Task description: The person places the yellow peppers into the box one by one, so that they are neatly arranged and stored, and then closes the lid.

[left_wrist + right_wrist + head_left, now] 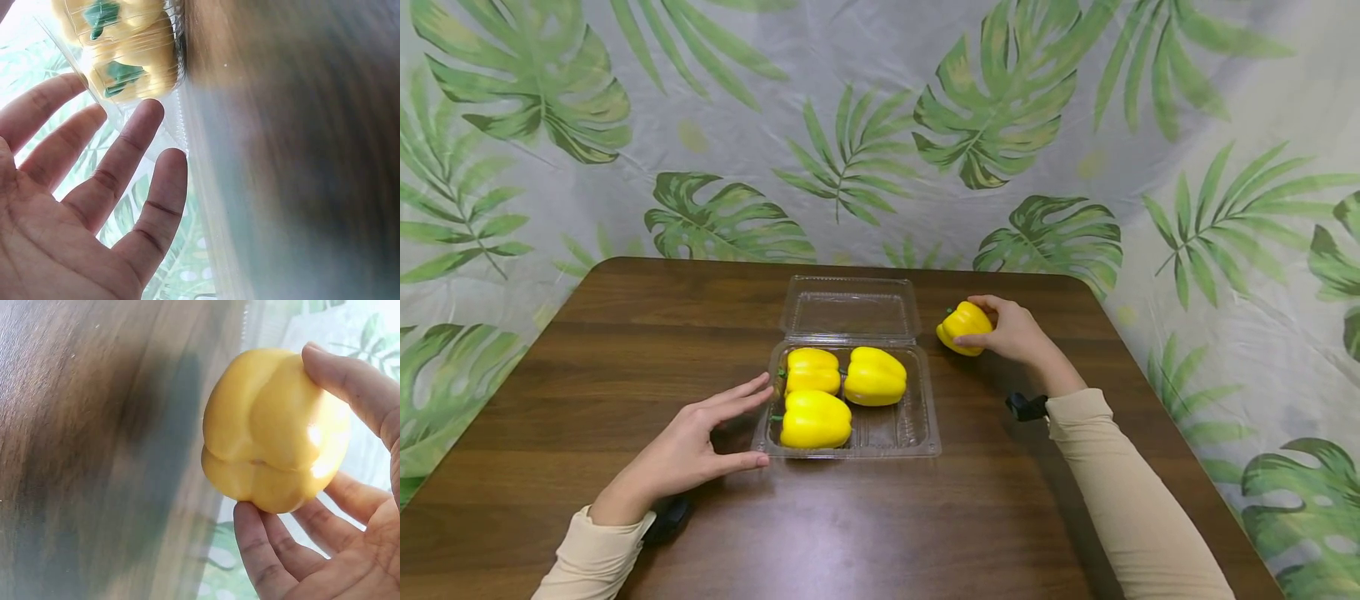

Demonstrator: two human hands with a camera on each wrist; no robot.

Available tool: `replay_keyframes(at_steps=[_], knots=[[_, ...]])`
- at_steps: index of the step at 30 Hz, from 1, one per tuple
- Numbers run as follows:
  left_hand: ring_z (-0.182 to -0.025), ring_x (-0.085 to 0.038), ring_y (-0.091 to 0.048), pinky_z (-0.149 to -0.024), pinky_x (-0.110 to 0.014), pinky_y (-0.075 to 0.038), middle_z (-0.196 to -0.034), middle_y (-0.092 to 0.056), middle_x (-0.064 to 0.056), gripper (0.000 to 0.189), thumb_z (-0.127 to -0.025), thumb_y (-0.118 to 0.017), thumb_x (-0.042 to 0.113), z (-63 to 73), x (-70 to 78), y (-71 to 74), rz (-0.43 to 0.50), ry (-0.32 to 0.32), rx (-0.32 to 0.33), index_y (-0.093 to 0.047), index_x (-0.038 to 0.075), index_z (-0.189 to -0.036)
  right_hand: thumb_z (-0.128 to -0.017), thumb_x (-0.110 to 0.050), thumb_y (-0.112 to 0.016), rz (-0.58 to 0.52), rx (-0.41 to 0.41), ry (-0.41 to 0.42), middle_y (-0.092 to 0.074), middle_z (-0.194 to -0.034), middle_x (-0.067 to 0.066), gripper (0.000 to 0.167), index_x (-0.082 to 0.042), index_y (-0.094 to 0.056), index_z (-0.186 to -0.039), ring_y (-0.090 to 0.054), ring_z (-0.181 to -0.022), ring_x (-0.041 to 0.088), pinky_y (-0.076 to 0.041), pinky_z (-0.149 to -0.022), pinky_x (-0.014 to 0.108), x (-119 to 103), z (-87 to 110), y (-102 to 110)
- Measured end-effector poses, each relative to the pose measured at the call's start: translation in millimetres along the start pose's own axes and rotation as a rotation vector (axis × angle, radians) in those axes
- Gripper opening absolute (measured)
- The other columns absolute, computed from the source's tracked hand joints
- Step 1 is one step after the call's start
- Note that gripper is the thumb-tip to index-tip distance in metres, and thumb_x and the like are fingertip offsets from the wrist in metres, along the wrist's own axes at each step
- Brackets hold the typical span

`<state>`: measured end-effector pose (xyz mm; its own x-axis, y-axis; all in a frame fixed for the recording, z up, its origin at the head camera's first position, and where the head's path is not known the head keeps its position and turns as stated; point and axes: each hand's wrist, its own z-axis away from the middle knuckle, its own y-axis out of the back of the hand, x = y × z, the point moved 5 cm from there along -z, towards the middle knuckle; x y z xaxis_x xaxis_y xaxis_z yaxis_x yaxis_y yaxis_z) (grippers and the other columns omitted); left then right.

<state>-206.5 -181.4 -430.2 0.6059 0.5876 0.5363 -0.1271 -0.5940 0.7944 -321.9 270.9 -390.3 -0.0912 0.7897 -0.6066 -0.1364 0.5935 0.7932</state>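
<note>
Between thumb and fingers my right hand (1013,330) holds a yellow bell pepper (964,327) near the table's right rear; the right wrist view shows its lobed underside (269,431). A clear plastic clamshell container (925,433) lies with its lid (850,308) folded back. Inside it sit three more yellow peppers: one at rear left (812,371), one at rear right (876,377) and one at front left (816,420). My left hand (700,437) is at the container's left side, fingers spread and nearly straight. In the left wrist view, fingertips (150,112) are close to the clear wall; contact is hard to tell.
Everything stands on a dark brown wooden table (880,533) with rounded far corners. Behind it hangs a pale cloth (737,125) printed with green leaves. Black wrist cameras sit on the left wrist (667,521) and right wrist (1026,407).
</note>
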Motion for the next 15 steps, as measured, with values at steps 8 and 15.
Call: replay_keyframes(at_steps=[8,15], knots=[[-0.148,-0.031,-0.056,-0.113,-0.050,-0.053,-0.168,-0.049,-0.001,0.083,-0.085,-0.090,0.048,0.4,-0.1,-0.7,-0.004,0.004,-0.004,-0.059,0.018,-0.156,-0.092,-0.038,-0.085,0.019,-0.012,0.037,-0.061,-0.151,0.022,0.086,-0.007,-0.046,-0.162,-0.064,-0.128,0.039,-0.056,-0.103,0.051,-11,11.5,8],[-0.148,-0.031,-0.056,-0.113,-0.048,-0.053,-0.168,-0.050,-0.002,0.083,-0.085,-0.091,0.047,-0.3,0.7,-0.5,0.000,0.007,-0.001,-0.060,0.018,-0.155,-0.092,-0.038,-0.086,0.020,-0.025,0.060,-0.063,-0.147,0.020,0.085,-0.010,-0.047,-0.162,-0.067,-0.124,0.037,-0.058,-0.097,0.047,-21,18.7,13]])
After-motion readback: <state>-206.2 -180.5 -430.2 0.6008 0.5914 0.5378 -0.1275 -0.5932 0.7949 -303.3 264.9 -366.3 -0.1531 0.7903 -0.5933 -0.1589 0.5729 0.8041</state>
